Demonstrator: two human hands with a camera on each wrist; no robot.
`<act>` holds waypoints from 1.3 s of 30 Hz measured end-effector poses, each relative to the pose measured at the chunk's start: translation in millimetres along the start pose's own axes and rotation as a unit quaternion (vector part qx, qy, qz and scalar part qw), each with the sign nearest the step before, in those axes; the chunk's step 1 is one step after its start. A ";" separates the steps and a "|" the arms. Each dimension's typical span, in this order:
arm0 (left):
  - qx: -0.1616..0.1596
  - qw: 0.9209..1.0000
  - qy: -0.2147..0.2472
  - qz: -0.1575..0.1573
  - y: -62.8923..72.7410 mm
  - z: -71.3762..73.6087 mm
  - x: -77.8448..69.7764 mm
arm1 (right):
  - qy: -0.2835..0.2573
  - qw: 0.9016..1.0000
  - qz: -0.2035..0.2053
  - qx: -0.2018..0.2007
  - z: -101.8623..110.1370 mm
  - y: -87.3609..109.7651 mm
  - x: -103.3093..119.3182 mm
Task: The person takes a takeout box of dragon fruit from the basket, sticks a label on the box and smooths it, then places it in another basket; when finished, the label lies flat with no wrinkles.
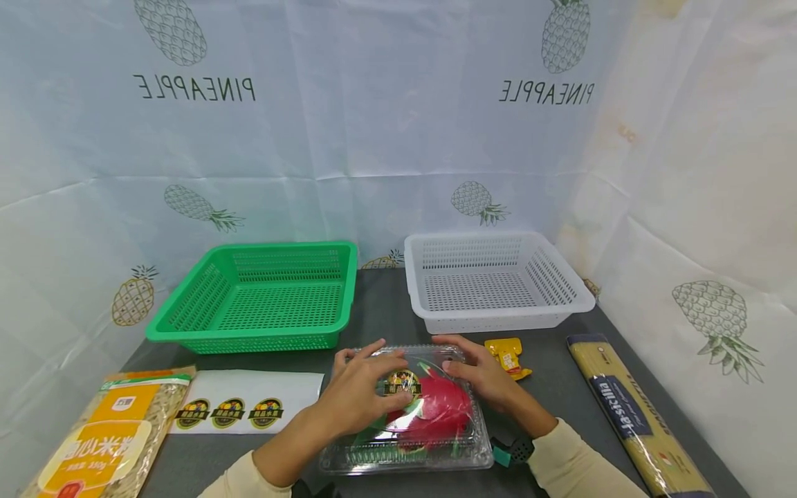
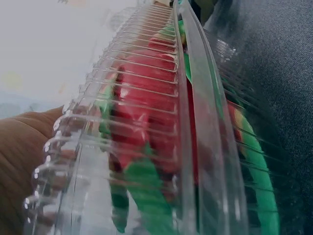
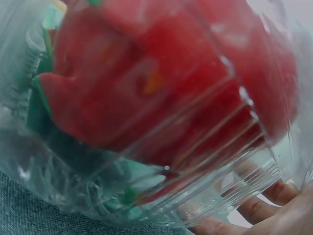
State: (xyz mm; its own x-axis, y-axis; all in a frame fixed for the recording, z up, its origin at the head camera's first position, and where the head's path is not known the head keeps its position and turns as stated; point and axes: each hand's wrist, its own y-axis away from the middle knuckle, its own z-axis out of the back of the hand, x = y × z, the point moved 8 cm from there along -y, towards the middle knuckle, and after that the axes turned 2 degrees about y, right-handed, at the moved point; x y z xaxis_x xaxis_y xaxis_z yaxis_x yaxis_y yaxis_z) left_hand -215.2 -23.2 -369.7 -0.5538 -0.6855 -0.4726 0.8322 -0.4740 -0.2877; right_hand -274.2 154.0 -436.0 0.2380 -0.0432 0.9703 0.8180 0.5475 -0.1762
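Note:
A clear plastic clamshell box (image 1: 479, 453) lies on the dark table in front of me, its lid down. Inside are a red dragon fruit (image 1: 445, 408) with green tips and something green beside it, hard to make out. On the lid is a round black-and-gold sticker (image 1: 402, 382). My left hand (image 1: 358, 395) rests on the lid with fingers spread, its thumb by the sticker. With my right hand (image 1: 488, 377) I hold the box's far right corner, thumb on the lid; in the right wrist view its fingers (image 3: 257, 208) bend along the box's side.
A white sheet (image 1: 249, 384) with three similar stickers lies left, beside a bag of grain (image 1: 106, 443). Behind stand a green basket (image 1: 280, 297) and a white basket (image 1: 498, 280). A small yellow packet (image 1: 507, 356) and a spaghetti pack (image 1: 635, 415) lie right.

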 end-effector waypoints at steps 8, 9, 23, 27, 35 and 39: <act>-0.009 0.998 0.007 0.065 -6.3 -2.6 1.3 | 0.000 1.000 0.004 -0.002 0.3 0.5 1.3; -0.012 0.997 0.009 0.071 -6.8 -2.9 1.2 | 0.001 1.000 0.004 -0.002 0.2 0.6 1.4; -0.049 0.994 -0.008 0.095 -15.0 -3.4 -0.9 | 0.021 1.000 0.013 -0.002 0.1 0.1 1.7; -0.042 0.994 0.007 0.101 -18.2 -4.2 4.2 | 0.016 1.000 0.014 0.003 -1.0 -0.3 1.5; -0.051 0.993 0.040 0.098 -23.9 -3.5 11.9 | 0.011 1.000 0.006 0.002 -1.7 0.5 3.3; -0.062 0.992 0.052 0.102 -24.2 -2.9 16.0 | 0.002 1.000 -0.004 0.006 -1.6 0.6 2.3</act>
State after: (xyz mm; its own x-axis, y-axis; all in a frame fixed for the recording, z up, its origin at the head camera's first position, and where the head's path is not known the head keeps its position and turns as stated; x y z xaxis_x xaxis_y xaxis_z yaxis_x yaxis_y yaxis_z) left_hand -244.1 -21.1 -372.7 -0.3732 -0.6967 -0.6126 0.9271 -0.2559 -0.2738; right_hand -272.4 152.9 -434.2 0.2346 -0.0510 0.9707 0.8135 0.5569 -0.1674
